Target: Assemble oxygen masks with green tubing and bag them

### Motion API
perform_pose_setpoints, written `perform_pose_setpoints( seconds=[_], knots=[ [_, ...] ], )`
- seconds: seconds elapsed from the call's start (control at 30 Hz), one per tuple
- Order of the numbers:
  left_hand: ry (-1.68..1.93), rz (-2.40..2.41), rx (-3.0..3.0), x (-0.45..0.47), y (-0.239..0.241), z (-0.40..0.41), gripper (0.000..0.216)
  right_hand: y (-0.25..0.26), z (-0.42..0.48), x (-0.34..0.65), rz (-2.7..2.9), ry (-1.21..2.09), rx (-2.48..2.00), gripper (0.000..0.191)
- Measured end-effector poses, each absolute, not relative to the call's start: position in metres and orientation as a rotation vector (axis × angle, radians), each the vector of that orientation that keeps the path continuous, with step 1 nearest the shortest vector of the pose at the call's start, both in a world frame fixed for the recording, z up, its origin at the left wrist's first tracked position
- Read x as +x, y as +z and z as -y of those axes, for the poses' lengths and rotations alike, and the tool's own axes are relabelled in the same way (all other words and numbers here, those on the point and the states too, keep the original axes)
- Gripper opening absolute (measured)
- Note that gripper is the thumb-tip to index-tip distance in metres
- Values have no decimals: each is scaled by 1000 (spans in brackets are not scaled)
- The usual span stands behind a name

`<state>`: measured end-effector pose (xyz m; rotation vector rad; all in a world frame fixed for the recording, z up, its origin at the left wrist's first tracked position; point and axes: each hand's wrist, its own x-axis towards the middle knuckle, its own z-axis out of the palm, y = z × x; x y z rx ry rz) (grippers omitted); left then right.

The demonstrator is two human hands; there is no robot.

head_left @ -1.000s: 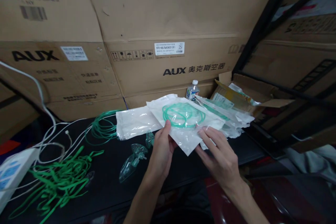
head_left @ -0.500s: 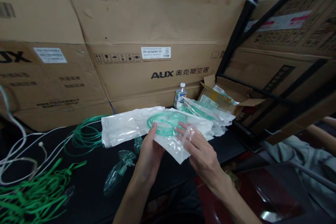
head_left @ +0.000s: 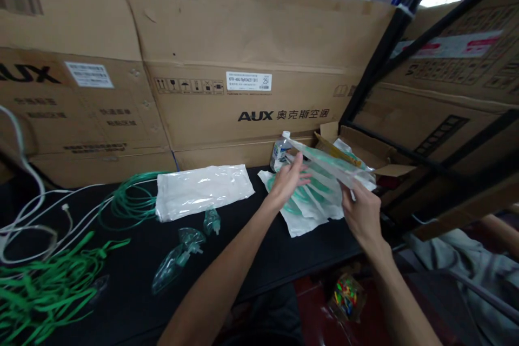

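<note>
Several clear-and-white pouches with coiled green tubing (head_left: 302,203) lie overlapped on the black tabletop. My right hand (head_left: 363,211) grips the lower edge of an upper pouch (head_left: 324,161), which is raised and tilted above the others. Beside its left part is my left hand (head_left: 288,179), open, thumb up and fingers apart; whether it touches a pouch I cannot tell. A white pouch (head_left: 205,192) lies flat further left. In front of it rest clear green masks (head_left: 184,251) and a small clear green piece (head_left: 211,221).
Behind the pouches stand a plastic bottle (head_left: 279,151) and an open carton (head_left: 365,148). Large cardboard sheets (head_left: 259,38) wall off the back. Green tubing (head_left: 135,203), white cables (head_left: 24,173) and green straps (head_left: 48,297) lie left. A box of colourful pieces (head_left: 346,297) sits below.
Both hands have moved right to the pouch pile. The pouch held between them has left the front of the white pouch. My left hand has opened; my right hand now lifts a pouch.
</note>
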<state>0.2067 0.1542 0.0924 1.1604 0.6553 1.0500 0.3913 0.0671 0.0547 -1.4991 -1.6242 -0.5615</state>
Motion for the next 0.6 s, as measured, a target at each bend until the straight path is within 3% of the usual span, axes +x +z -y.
perform_pose_setpoints(
  seconds=[0.07, 0.17, 0.3, 0.6],
  knots=[
    [1167, -780, 1207, 202, 74, -152, 41, 45, -74, 406, 1592, -559, -1565, 30],
    [1310, -1089, 1228, 183, 35, -133, 57, 34, -73, 415, 1604, -533, -1599, 31],
    [1095, -1296, 1260, 173, -6, -113, 68, 28, -62, 411, 1602, -503, -1615, 30],
    [920, -1226, 1289, 199, -8, -137, 50, 22, -42, 398, 1558, -507, -1621, 33]
  ],
)
